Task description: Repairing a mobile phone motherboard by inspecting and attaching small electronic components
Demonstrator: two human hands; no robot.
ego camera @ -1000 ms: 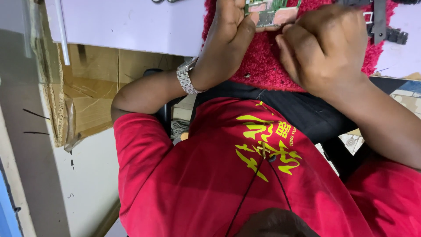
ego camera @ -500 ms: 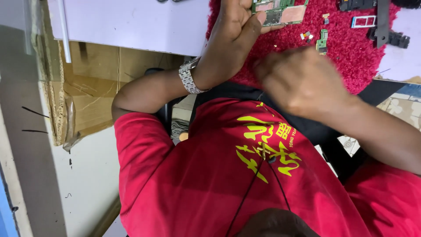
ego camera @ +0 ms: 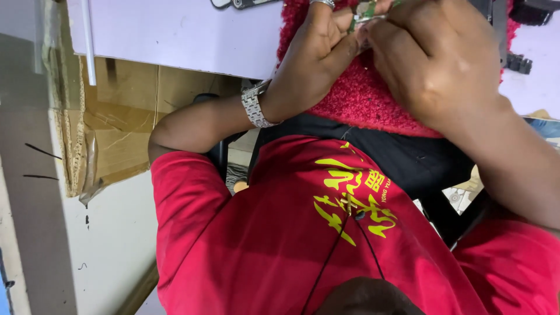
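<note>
A: Where is the circuit board (ego camera: 365, 10)?
B: Above the red mat (ego camera: 356, 96); the left hand (ego camera: 312, 64) and right hand (ego camera: 434, 58) are both pinching it.
A: Fragile?
B: Probably light, stiff, delicate; edges are looking safest.

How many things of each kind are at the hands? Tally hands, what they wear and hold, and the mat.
Hands: 2
Circuit board: 1
Wristwatch: 1
Ring: 1
Red mat: 1
Total: 6
</note>
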